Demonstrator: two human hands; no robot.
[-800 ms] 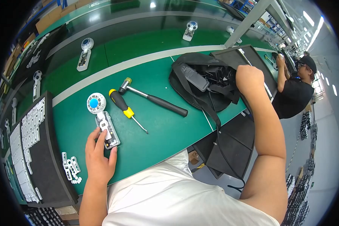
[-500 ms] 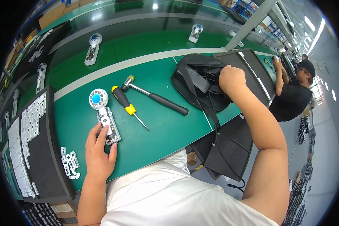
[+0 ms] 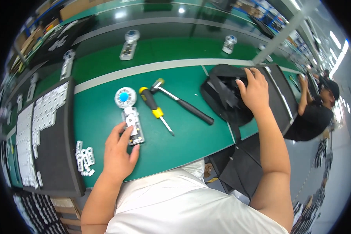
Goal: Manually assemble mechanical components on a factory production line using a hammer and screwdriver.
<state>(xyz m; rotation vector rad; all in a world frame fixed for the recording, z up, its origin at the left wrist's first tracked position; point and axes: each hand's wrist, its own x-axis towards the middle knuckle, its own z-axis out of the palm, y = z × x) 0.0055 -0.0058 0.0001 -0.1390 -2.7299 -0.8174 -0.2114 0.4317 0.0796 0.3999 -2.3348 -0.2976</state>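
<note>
A handheld fan (image 3: 125, 97) with a round white head, a blue centre and an opened body showing its inner parts lies on the green bench. My left hand (image 3: 121, 156) steadies its lower end, with fingers on the white inner piece and left side, and the thumb by the bottom right corner. My right hand (image 3: 256, 90) is raised at the right rim of a black bag (image 3: 222, 99), fingers apart, with nothing seen in it. The bag's inside is dark and blurred. Between fan and bag lie a yellow-and-black screwdriver (image 3: 154, 105) and a black-handled hammer (image 3: 189, 107).
Small white plastic parts (image 3: 84, 158) lie left of my left hand, beside a dark tray (image 3: 56, 152) holding rows of white pieces. Beyond the pale strip, more fans (image 3: 129, 46) stand on the green line. At right, a co-worker (image 3: 316, 113) in black works beside another dark tray (image 3: 279, 91).
My right hand has opened from its closed pose at the bag and lifted slightly. My left hand stays on the fan. The whole view has shifted, so things appear farther right.
</note>
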